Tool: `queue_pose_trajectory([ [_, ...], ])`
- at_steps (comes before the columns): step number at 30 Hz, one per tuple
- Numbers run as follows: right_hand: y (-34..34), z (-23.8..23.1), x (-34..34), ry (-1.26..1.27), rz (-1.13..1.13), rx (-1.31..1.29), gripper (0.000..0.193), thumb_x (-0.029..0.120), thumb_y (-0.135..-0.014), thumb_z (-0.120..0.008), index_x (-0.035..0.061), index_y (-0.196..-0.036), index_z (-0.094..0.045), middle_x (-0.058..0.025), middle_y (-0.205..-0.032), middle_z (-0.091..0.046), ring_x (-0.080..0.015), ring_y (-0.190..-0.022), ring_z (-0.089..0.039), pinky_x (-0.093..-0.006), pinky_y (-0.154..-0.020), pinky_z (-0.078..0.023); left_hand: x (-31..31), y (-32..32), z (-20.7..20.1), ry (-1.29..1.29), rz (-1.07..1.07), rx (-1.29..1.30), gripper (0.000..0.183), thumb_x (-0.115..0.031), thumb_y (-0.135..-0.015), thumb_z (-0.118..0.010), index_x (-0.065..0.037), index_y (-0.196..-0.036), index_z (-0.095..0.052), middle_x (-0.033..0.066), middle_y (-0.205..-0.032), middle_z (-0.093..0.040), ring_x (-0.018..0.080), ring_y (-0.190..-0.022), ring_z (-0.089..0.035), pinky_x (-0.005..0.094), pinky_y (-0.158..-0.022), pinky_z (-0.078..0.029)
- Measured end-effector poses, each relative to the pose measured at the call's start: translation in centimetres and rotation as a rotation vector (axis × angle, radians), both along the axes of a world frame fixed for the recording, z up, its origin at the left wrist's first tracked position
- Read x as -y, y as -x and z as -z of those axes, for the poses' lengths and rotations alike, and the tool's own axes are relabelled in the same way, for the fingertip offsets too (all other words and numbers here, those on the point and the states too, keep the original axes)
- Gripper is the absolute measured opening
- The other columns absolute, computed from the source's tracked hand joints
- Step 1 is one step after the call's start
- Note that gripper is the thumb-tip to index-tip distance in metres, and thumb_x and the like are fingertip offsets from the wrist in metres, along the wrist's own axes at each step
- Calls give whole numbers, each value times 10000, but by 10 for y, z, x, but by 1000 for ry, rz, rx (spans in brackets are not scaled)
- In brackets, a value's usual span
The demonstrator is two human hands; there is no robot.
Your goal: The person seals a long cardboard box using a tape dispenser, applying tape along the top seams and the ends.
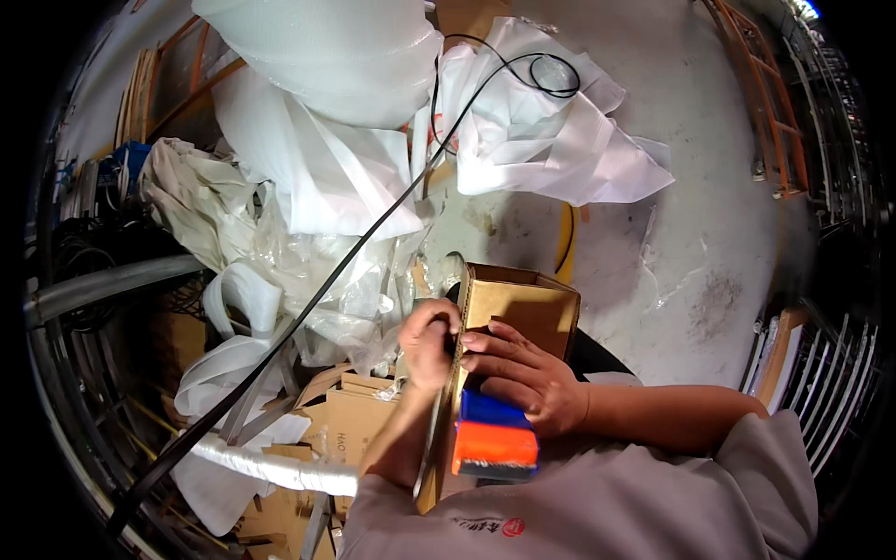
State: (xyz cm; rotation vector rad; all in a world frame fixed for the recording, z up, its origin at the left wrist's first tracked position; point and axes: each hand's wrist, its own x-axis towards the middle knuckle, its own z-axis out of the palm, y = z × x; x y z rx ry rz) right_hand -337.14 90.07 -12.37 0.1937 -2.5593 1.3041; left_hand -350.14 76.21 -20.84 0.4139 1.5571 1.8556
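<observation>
A long brown cardboard box (534,306) stands tilted before my body, its far end open. Against its left edge my left hand (428,347) is closed with curled fingers; what it grips, if anything, is hidden. My right hand (534,378) lies across the box with its fingers stretched toward the left edge. Just below its palm and little finger is a blue and orange tape dispenser (496,442) with a grey jagged edge. The dispenser's upper part is covered by the hand, and I cannot make out whether the palm bears on it.
White foam sheeting (322,56) is heaped ahead at the left, with another foam sheet (560,140) on the floor. A black cable (373,227) runs diagonally across the view. Flattened cardboard (347,425) lies at lower left; metal racks (840,383) stand on the right.
</observation>
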Motion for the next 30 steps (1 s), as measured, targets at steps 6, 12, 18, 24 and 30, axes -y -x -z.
queue_pose_trajectory([
  [6, -7, -7, -2, 73, 8, 21, 340, 176, -843, -718, -23, -1087, -588, -229, -1279, -612, -437, -1303, -559, -598, -1143, -376, -11, -14, -22, 29, -80, -51, 249, -160, -932, -469, 44, -950, -610, 81, -824, -601, 158, -747, -538, 291, -702, -435],
  [12, -6, 1, -4, 213, 8, 20, 376, 161, -842, -728, -28, -1126, -570, -235, -1248, -623, -446, -1256, -584, -593, -1138, -377, -10, -3, -14, -16, -32, -118, 214, -127, -884, -486, 40, -964, -591, 74, -820, -577, 154, -753, -519, 290, -689, -423],
  [18, -14, -17, 2, 633, 219, 167, 526, 107, -847, -762, -61, -1296, -545, -241, -1293, -626, -356, -1264, -601, -527, -1131, -403, -7, -7, -12, -205, -98, 6, 267, -184, -896, -492, 54, -950, -599, 112, -888, -580, 168, -810, -511, 294, -751, -406],
  [24, 18, -81, -31, -210, 347, 279, 722, 20, -757, -742, 57, -1446, -531, -179, -1222, -647, -347, -1080, -640, -426, -926, -537, -7, -7, -44, -414, -287, 276, 454, -323, -981, -469, 100, -905, -615, 150, -878, -601, 187, -806, -504, 292, -764, -400],
  [30, 16, -89, -25, -404, 324, 390, 825, -37, -679, -725, 107, -1467, -531, -166, -1094, -550, -349, -983, -538, -455, -869, -481, 13, 2, -85, -43, -74, 227, 475, -334, -1029, -442, 73, -964, -677, 87, -867, -653, 145, -710, -507, 308, -666, -410],
])
